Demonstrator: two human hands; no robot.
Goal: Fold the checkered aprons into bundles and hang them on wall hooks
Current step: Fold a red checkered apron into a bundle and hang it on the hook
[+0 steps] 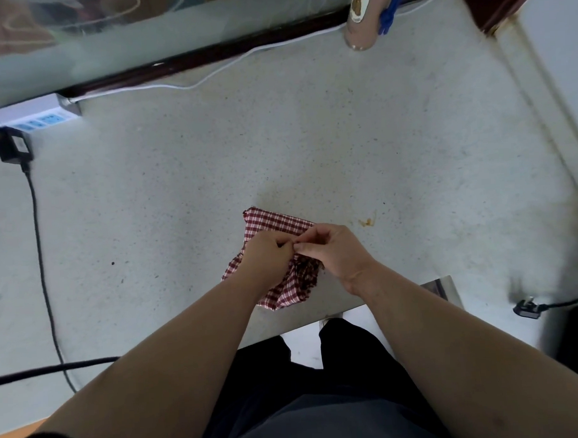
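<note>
A red-and-white checkered apron [274, 223] lies folded into a small bundle on the pale speckled counter [278, 147], near its front edge. My left hand [266, 255] and my right hand [331, 250] sit on top of the bundle, fingertips meeting at its middle. Both hands pinch something thin there, apparently part of the apron; it is too small to make out. Much of the bundle is hidden under my hands. Its lower part bunches toward the counter's edge. No wall hooks are in view.
A white power strip [31, 116] with a black adapter [11, 148] and cable [39, 247] sits at the far left. A white cord [210, 74] runs along the back ledge. A tan object [361, 19] hangs at the back. A loose plug [526, 308] lies right.
</note>
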